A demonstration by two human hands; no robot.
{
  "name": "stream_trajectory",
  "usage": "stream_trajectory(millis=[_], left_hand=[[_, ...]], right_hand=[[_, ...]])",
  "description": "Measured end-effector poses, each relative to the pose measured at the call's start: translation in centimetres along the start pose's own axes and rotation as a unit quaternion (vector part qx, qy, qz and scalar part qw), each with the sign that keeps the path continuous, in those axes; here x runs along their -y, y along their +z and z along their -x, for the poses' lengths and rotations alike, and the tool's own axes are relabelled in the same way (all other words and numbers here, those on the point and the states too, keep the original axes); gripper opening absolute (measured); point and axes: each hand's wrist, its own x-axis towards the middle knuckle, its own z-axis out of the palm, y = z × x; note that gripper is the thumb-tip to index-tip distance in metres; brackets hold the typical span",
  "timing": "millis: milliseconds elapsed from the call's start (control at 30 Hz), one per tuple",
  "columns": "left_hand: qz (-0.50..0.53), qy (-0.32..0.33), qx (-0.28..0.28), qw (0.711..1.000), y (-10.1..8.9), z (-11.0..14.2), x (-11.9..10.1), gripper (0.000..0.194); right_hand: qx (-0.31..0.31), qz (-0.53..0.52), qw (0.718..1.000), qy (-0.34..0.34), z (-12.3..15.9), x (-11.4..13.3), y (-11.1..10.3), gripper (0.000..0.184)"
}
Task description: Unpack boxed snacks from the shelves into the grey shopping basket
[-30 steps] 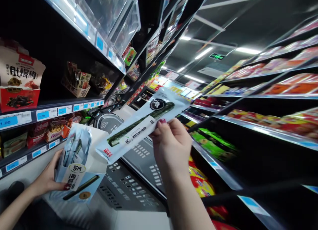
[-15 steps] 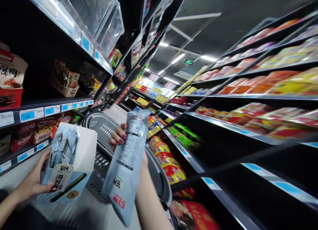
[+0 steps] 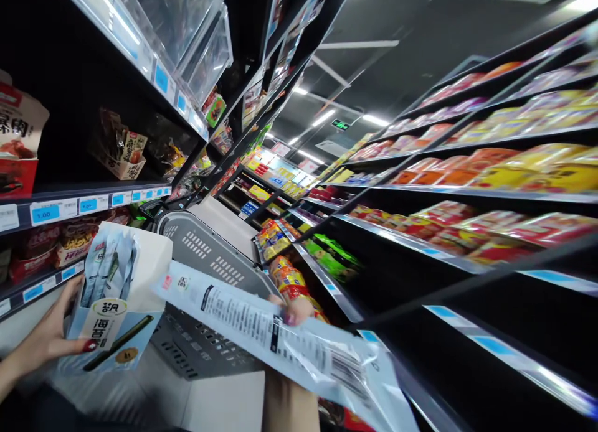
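Note:
My left hand (image 3: 51,332) grips a pale blue and white display box (image 3: 121,295) at the lower left, with several long snack packets standing in it. My right hand (image 3: 292,310) is mostly hidden behind a long pale seaweed snack packet (image 3: 280,338). Its fingers are closed on that packet, which lies almost flat with its printed back and barcode facing me. Only fingertips with dark red nails show above the packet's edge.
A grey plastic shopping basket (image 3: 210,276) sits just beyond both hands. Black shelves with blue price tags (image 3: 93,205) run along the left. More shelves full of red and yellow packets (image 3: 467,220) line the right. The aisle runs between them.
My right hand has dropped lower and turned the packet from upright to nearly flat, back side up. The box in my left hand has barely moved.

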Motion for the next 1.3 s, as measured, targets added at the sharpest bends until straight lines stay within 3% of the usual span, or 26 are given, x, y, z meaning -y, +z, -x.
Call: stream_trajectory(millis=[133, 200, 300, 500, 700, 900, 1033, 1100, 1167, 1267, 1300], left_hand=[[-0.001, -0.001, 0.007, 1.0, -0.1, 0.0, 0.2, 0.102], [-0.008, 0.0, 0.018, 1.0, -0.5, -0.2, 0.8, 0.102], [-0.04, -0.003, 0.031, 0.999, -1.0, -0.4, 1.8, 0.104], [-0.095, -0.008, 0.033, 0.995, -1.2, -0.2, 2.4, 0.1], [-0.089, -0.009, 0.038, 0.995, -1.1, -0.3, 2.8, 0.095], [-0.083, -0.008, 0.041, 0.996, -1.1, -0.2, 2.5, 0.095], [-0.088, -0.01, 0.048, 0.995, -1.0, -0.2, 1.7, 0.096], [-0.086, -0.015, 0.059, 0.994, -1.1, -0.3, 1.5, 0.096], [-0.084, -0.019, 0.065, 0.994, -1.1, -0.3, 1.4, 0.096], [-0.083, -0.022, 0.071, 0.994, -1.2, -0.3, 1.5, 0.095], [-0.082, -0.022, 0.075, 0.994, -1.2, -0.3, 1.6, 0.095]], right_hand=[[0.046, -0.12, 0.99, 0.065, 2.5, -0.2, -1.2, 0.061], [0.091, -0.103, 0.986, 0.097, 3.6, 0.1, -1.3, 0.062], [0.119, -0.045, 0.986, 0.108, 5.0, 0.5, -1.2, 0.04], [-0.013, 0.086, 0.996, 0.017, 7.8, 1.0, 0.1, 0.008], [-0.023, 0.109, 0.993, -0.049, 7.6, 1.6, 1.5, 0.006], [-0.02, 0.12, 0.991, -0.051, 7.5, 1.4, 1.8, 0.006], [-0.035, 0.16, 0.986, 0.02, 7.1, 0.6, 0.2, 0.009], [-0.073, 0.225, 0.969, 0.071, 5.7, -0.5, -1.7, 0.016], [-0.082, 0.345, 0.927, 0.121, 3.1, -2.2, -4.1, 0.019], [0.074, 0.535, 0.813, 0.218, -1.7, -5.8, -6.9, 0.017], [0.114, 0.555, 0.789, 0.237, -3.1, -7.2, -7.4, 0.017]])
